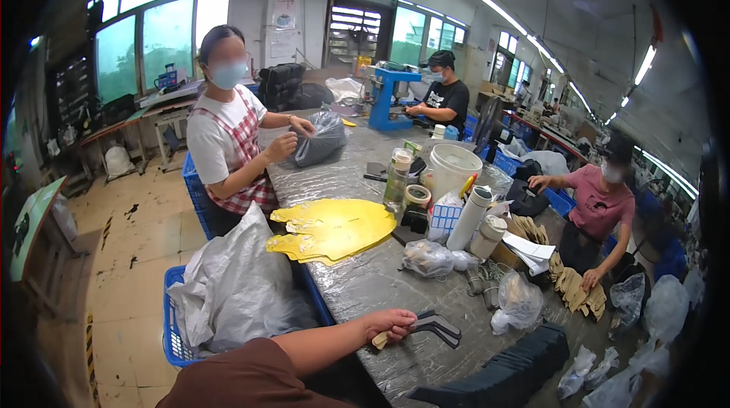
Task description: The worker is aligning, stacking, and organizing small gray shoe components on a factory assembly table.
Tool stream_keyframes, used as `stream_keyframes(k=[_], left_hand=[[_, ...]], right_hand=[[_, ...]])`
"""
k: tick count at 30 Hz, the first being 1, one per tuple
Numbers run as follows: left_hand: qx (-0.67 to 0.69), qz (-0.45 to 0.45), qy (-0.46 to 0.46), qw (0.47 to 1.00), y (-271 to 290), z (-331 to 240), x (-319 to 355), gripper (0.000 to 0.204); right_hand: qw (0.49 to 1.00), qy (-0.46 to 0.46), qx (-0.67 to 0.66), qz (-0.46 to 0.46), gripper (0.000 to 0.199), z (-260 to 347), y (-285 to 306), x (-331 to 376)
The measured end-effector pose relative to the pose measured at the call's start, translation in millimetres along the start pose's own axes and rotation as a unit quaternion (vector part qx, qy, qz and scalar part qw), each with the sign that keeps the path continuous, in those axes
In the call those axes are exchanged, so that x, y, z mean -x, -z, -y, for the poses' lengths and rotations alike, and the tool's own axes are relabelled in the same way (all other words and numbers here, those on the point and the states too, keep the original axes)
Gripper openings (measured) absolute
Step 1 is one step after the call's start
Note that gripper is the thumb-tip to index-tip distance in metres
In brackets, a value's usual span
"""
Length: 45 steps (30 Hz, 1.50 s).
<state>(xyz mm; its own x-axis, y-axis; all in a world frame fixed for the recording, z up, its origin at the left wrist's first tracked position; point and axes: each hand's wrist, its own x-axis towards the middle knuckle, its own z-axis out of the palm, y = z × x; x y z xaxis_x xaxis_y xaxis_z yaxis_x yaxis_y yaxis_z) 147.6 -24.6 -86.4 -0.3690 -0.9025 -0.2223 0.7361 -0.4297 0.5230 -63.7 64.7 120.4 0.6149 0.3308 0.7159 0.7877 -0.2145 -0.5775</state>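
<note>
Left hand (391, 324): curls around thin dark curved pieces (437, 327) on the table (365, 279).
Right hand: out of sight.
Just beyond: dark stack (502, 374).

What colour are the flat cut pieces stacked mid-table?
Yellow: the stack of flat cut pieces shows clearly in the head view.

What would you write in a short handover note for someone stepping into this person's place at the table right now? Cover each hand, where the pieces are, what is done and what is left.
Left hand: resting on the table, fingers closed on a few dark curved cut pieces and a tan one.
Right hand: not in view.
Pieces: a row of stacked dark pieces lies at the near table edge, right of the hand. Yellow cut sheets lie farther up the table.
Beside the table on the left, a blue crate holds a grey plastic bag.
Done: cannot be judged from this view.
Left: the pieces in the hand are not yet set down.
</note>
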Motion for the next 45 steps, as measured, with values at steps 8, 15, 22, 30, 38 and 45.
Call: stream_keyframes(k=[8, 15, 22, 30, 38, 45], left_hand=[[0.002, -0.013, 0.011, 1.000, -9, -3, 7, 0.004], [-0.005, 0.012, -0.001, 1.000, -2, 0, 0, 0.012], [0.010, 0.016, -0.001, 1.000, -1, 1, 3, 0.011], [0.020, -0.003, 0.006, 1.000, -8, -4, 6, 0.006], [0.025, 0.001, -0.003, 1.000, -11, -4, 6, 0.006], [0.011, -0.001, 0.001, 1.000, -11, -5, 6, 0.006]], right_hand=[[1.000, -0.028, 0.001, -0.006, 0.021, -4, 1, 2], [0.999, -0.036, -0.038, -0.004, 0.021, -6, -7, 6], [0.998, -0.046, -0.051, -0.015, 0.021, 1, -14, 19], [0.995, -0.066, -0.059, -0.038, 0.021, 7, -23, 29], [0.993, -0.078, -0.078, -0.041, 0.021, 8, -28, 31], [0.993, -0.084, -0.082, -0.030, 0.021, 10, -26, 25]])
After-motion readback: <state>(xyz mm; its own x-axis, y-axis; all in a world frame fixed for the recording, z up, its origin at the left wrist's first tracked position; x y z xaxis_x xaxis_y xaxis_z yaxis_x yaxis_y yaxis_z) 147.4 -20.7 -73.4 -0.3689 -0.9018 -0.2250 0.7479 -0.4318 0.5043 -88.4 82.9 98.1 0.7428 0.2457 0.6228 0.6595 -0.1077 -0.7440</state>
